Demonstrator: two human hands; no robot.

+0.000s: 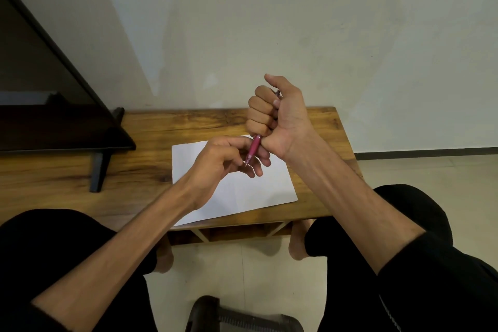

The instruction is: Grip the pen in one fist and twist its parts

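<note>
Pink pen [253,149], slim translucent plastic barrel w/ a pale pointed tip, is held in the air above the paper, tilted, tip down-left. Right hand [275,113] wraps the upper barrel in a fist, fingers curled tight and pressed together, thumb sticking up; the dark top end of the pen peeks out just below the thumb. Left hand [226,155] is at the tip end, thumb and forefinger pinching at or right beside the tip, the other fingers loosely curled under the barrel. Under both hands lies a white sheet of paper [242,191], flat, smooth, rectangular, set askew. It rests on a low wooden table [151,143] w/ strong brown grain and an open shelf compartment below the near edge; contents can't be made out. Left of the fingers, a glossy black TV [48,89] stands on a slanted black leg.
</note>
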